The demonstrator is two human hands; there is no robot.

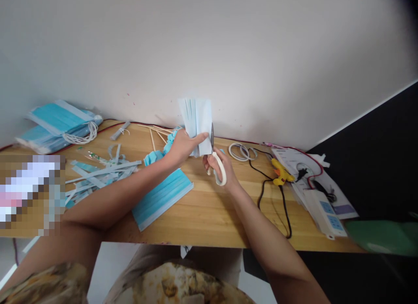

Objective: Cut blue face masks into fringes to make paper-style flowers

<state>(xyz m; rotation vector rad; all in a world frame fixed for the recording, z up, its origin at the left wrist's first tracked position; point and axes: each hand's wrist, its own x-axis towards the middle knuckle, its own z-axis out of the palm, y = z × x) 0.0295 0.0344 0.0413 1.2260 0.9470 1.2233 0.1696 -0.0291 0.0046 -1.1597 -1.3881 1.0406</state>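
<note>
My left hand (185,143) grips a pale blue pleated face mask (203,114), held upright above the table with the thumb across its front. In my right hand (225,167) is a pair of scissors (219,169) with white handles. Its dark blades point up along the mask's right edge; whether they are cutting into it I cannot make out. Below my left forearm another blue face mask (166,195) lies flat on the table. Behind my left wrist are crumpled blue pieces (153,157) and thin wooden sticks (153,138), partly hidden.
Cut strips (98,175) lie in a heap at left, near a stack of masks (58,121) with white cord. To the right are tape rolls (240,151), a yellow glue gun (281,172) with a black cable, papers (339,195) and a power strip (326,214). A wall stands behind the wooden table (209,221).
</note>
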